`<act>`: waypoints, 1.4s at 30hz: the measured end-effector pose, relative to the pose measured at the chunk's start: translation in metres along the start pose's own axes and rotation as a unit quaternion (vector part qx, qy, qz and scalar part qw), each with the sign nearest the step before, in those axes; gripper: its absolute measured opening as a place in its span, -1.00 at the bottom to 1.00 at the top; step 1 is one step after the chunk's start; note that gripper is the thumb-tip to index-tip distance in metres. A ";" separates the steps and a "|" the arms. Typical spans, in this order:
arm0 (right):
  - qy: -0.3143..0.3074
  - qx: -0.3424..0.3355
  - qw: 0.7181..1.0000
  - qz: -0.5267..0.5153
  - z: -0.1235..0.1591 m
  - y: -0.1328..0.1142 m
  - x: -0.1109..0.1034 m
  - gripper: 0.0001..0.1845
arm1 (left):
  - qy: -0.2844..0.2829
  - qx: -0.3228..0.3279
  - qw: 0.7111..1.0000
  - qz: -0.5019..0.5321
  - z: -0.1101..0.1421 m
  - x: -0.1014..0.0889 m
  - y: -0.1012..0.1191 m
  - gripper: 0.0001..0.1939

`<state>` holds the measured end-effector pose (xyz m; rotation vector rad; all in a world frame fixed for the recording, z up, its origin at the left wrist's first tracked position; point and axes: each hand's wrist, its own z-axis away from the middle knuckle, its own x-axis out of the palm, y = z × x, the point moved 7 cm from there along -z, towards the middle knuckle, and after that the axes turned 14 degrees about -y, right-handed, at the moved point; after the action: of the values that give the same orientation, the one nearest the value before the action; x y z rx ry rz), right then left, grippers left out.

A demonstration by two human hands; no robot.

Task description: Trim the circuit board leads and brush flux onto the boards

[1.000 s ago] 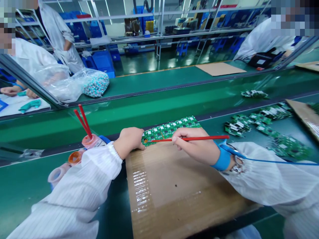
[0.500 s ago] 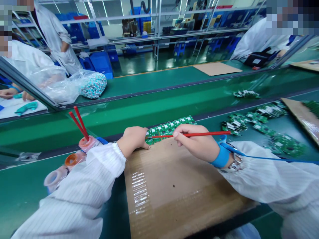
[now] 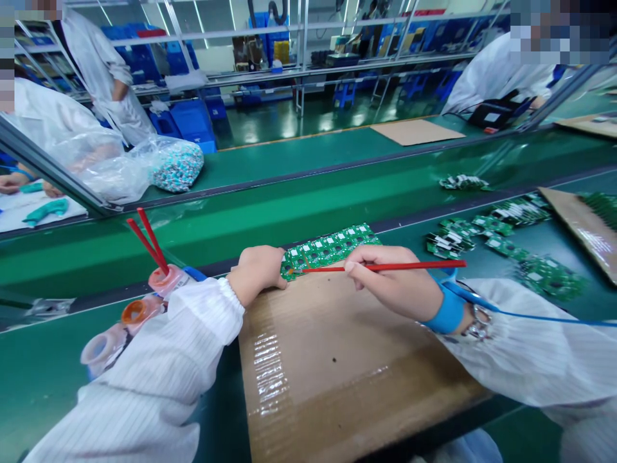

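My left hand point(image 3: 258, 269) grips the left end of a green circuit board panel point(image 3: 332, 245), thumb at the near edge, other fingers partly hidden. The panel lies at the far edge of a brown cardboard sheet point(image 3: 328, 386). Pinched in my right hand point(image 3: 385, 280) is a thin red-handled brush point(image 3: 424, 265), nearly level and pointing left. Its tip is over or beside the panel's left end, close to my left thumb; contact I cannot tell. A blue wrist strap point(image 3: 446, 308) with a cord circles my right wrist.
Left of my forearm stand small plastic bottles point(image 3: 99, 347), one holding two red sticks point(image 3: 153, 241). Loose circuit boards point(image 3: 549, 276) lie to the right, beside another cardboard piece point(image 3: 578, 222). Across the green belt point(image 3: 270, 209), white-coated people work near a bag of small parts point(image 3: 177, 166).
My right hand has drawn the brush a little to the right and toward me, its tip leaving the spot beside my left fingers. My left hand stays on the panel.
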<state>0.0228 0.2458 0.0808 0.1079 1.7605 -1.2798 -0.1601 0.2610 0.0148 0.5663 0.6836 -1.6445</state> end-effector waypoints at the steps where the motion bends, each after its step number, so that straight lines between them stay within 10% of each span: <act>1: 0.006 0.000 1.000 -0.014 0.002 0.000 -0.004 -0.74 | -0.001 0.000 1.000 0.000 0.001 0.000 0.000 -0.49; 42: 0.048 0.052 0.997 -0.040 0.008 0.032 -0.031 -0.77 | 0.027 -0.002 1.000 0.013 -0.010 -0.024 0.029 -0.42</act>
<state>0.0632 0.2669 0.0801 0.1621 1.7941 -1.4467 -0.1278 0.2818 0.0209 0.6167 0.7161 -1.6087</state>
